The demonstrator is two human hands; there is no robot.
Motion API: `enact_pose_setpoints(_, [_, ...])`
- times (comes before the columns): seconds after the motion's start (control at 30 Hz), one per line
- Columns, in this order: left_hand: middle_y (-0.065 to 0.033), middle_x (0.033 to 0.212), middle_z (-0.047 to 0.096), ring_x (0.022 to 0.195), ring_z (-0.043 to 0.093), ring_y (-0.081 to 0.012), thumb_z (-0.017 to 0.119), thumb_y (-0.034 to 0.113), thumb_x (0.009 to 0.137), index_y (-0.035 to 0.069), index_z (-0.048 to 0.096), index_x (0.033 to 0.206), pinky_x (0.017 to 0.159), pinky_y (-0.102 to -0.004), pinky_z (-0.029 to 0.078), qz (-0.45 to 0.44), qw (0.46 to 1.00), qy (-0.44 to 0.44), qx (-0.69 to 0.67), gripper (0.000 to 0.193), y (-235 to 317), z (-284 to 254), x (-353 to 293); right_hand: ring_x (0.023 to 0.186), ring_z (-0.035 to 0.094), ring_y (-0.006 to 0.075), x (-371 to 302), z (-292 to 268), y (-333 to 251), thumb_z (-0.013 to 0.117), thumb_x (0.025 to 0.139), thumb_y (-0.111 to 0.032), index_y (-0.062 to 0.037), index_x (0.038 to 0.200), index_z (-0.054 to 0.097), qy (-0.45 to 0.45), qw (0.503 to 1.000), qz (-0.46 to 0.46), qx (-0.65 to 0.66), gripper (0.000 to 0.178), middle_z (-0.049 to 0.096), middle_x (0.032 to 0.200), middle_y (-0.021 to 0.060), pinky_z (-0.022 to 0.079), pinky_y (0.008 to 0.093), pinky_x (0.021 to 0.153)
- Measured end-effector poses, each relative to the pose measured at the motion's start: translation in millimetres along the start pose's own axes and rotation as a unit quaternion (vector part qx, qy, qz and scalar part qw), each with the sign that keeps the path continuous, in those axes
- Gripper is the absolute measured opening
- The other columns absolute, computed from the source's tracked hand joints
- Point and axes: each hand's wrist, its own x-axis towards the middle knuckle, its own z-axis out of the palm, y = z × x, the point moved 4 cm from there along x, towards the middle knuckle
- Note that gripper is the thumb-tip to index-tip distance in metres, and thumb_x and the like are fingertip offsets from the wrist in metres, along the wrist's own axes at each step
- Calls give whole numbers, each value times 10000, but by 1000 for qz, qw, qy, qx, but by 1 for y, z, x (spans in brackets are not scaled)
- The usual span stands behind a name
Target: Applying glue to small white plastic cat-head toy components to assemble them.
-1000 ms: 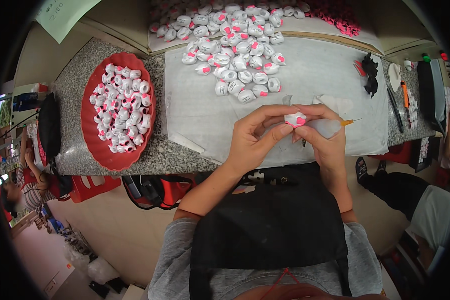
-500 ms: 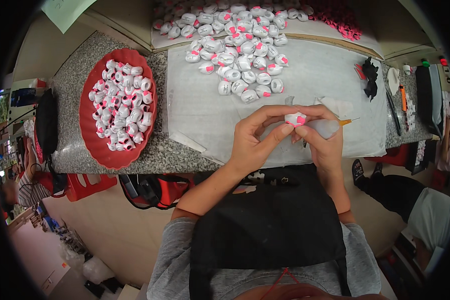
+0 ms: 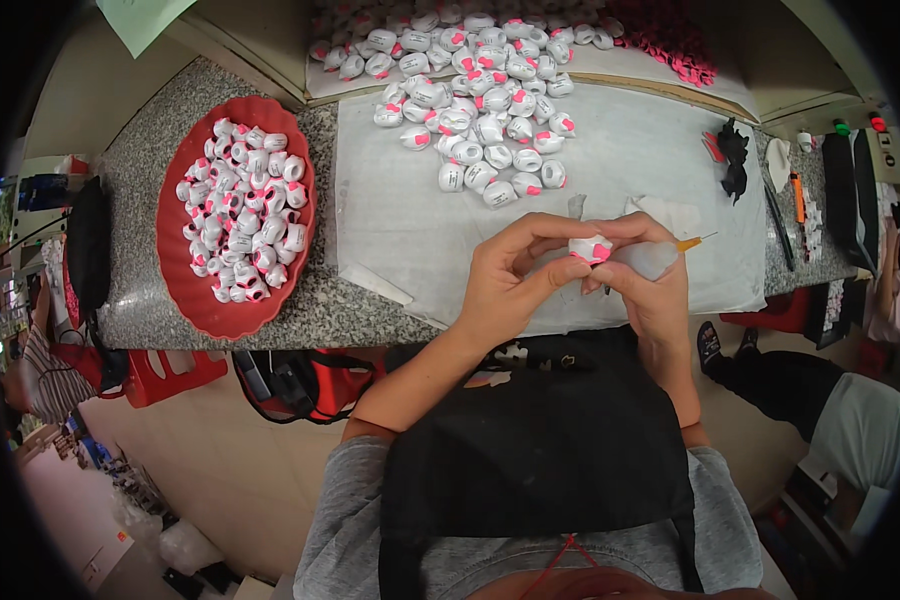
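A small white hollow plastic piece with a pink bow (image 3: pixel 587 248) sits between the fingertips of both hands, above the white sheet. My left hand (image 3: pixel 505 288) is closed on its left side, thumb underneath. My right hand (image 3: pixel 658 298) pinches its right side and also keeps a translucent squeeze bottle (image 3: pixel 652 260) tucked in the palm. The bottle's yellow needle tip (image 3: pixel 692 243) points out to the right. Beyond the hands lies a heap of similar white pieces (image 3: pixel 490 130). The inner fingers and the underside of the held piece are hidden.
A red scalloped tray (image 3: pixel 175 290) full of white pieces stands at the left on the speckled counter (image 3: pixel 135 225). Small pink parts (image 3: pixel 670 55) lie at the back right. A black bundle (image 3: pixel 735 160), a pen (image 3: pixel 780 225) and an orange tool (image 3: pixel 798 198) lie at the right.
The held piece has turned slightly in my fingertips, and my left thumb has shifted a little. Both hands stay in nearly the same place.
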Motion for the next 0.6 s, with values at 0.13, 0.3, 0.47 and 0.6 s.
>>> enact_pose_setpoints(0.13, [-105, 951, 523, 862, 500, -140, 514, 5, 747, -29, 481, 962, 754, -264, 403, 18, 999, 18, 32, 220, 3, -1, -1, 601, 535, 167, 0, -1, 3, 560, 636, 64, 37, 876, 478, 7, 1000, 12, -11, 255, 537, 806, 145, 445, 249, 521])
enact_pose_setpoints(0.3, [-111, 933, 513, 843, 505, -153, 494, 9, 759, -35, 460, 970, 729, -264, 419, 7, 999, 13, 34, 218, 5, 3, -1, 568, 514, 127, -1, -2, 1, 583, 645, 27, 36, 857, 517, 34, 999, -9, -6, 222, 539, 676, 93, 427, 220, 508])
enact_pose_setpoints(0.47, [-102, 954, 500, 865, 490, -151, 482, 10, 763, -20, 463, 975, 764, -260, 392, 56, 985, 17, 160, 215, 11, 7, -8, 574, 517, 132, -1, 3, 4, 569, 644, 41, 33, 869, 508, 17, 1000, -2, 7, 233, 539, 694, 96, 433, 225, 511])
enact_pose_setpoints(0.6, [-121, 947, 484, 892, 463, -177, 463, -19, 753, -14, 458, 967, 762, -270, 374, 106, 956, 33, 272, 215, 26, -6, -17, 578, 500, 116, 6, 16, 13, 562, 642, 44, 21, 924, 500, -16, 999, 30, 5, 289, 540, 701, 97, 427, 214, 508])
